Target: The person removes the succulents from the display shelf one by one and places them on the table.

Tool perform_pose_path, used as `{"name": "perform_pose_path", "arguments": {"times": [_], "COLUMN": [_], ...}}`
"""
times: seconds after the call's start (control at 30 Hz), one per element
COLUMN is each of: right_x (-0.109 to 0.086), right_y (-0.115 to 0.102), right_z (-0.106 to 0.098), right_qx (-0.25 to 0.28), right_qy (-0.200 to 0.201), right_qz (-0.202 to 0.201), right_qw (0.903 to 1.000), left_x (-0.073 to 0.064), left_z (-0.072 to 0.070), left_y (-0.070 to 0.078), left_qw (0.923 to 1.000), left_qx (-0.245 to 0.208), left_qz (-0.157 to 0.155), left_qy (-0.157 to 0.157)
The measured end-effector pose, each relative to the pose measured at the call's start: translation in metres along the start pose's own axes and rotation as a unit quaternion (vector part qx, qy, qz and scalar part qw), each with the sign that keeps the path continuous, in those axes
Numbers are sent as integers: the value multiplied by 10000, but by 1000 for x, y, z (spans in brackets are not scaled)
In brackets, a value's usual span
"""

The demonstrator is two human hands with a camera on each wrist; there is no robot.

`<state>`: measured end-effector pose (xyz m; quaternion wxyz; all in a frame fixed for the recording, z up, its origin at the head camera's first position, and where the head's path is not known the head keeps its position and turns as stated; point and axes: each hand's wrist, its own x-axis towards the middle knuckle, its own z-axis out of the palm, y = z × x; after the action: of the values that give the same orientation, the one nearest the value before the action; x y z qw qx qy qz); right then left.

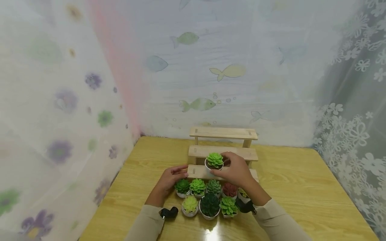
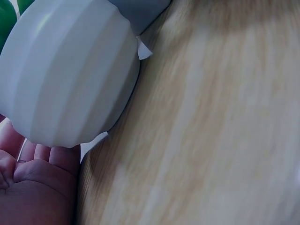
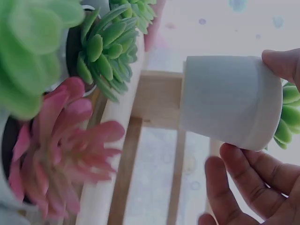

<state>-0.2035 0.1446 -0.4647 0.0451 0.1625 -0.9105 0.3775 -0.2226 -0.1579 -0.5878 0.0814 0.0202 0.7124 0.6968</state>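
Observation:
My right hand (image 1: 236,169) holds a white pot (image 3: 229,101) with a bright green succulent (image 1: 215,160) between thumb and fingers, upright over the lowest step of a wooden three-step stand (image 1: 223,132). In the right wrist view, the thumb and fingertips press opposite sides of the pot near its rim. My left hand (image 1: 169,179) is at the left end of that lowest step, fingers stretched out and tips right at the wood. A ribbed white pot (image 2: 70,70) fills much of the left wrist view, partly covering the left fingers.
Several potted succulents stand in two rows before the stand, among them a red one (image 1: 230,189), a dark green one (image 1: 209,204) and a yellow-green one (image 1: 190,204). They crowd the space between my forearms. The wooden table (image 1: 301,187) backs onto a fish-patterned curtain (image 1: 271,100).

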Motion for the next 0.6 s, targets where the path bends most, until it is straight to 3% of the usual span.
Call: {"name": "perform_pose_path", "arguments": {"times": [0.23, 0.6], "right_x": [-25, -64], "right_y": [4, 10], "right_z": [-15, -31], "right_qx": [-484, -958], "right_qy": [486, 961], "right_qz": [-333, -794], "right_qw": [9971, 9876], "left_x": [-1, 0], "left_z": [0, 0], "left_y": [1, -1], "left_qw": [9999, 10000], "left_qx": [-62, -27], "left_qz": [-90, 21], "left_qy": [10, 11]}}
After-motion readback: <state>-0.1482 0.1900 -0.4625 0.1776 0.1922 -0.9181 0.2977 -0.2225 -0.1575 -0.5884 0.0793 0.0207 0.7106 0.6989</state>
